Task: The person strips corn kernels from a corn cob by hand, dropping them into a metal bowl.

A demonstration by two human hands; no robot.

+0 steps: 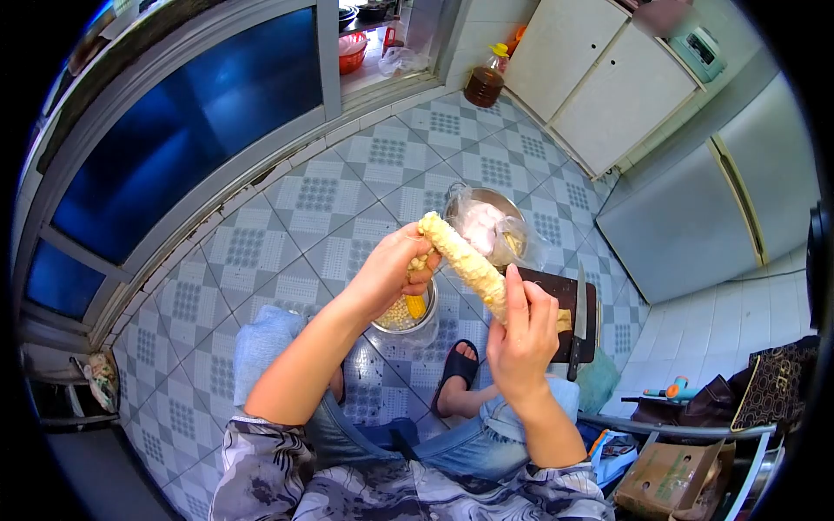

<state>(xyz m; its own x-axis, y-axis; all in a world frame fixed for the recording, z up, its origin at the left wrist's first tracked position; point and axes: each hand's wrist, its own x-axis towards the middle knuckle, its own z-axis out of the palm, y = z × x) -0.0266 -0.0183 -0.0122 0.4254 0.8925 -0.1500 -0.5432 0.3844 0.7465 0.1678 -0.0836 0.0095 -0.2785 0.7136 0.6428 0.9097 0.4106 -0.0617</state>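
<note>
A pale corn cob (465,262), mostly stripped of its kernels, slants across the middle of the view. My right hand (526,334) grips its lower end between thumb and fingers. At the upper end my left hand (391,271) is closed, with yellow corn kernels (421,260) showing between its fingers; its fingertips are close to the cob. Below the left hand, partly covered by it, a bowl (433,323) on the floor holds loose kernels and a yellow ear of corn (417,306).
Behind the cob stands a metal basin (522,211) with a plastic bag (480,224) in it. A knife (580,313) lies on the dark cutting board (556,282) at the right. An oil jug (484,84) stands by the white cabinet (604,82), near the fridge (686,208).
</note>
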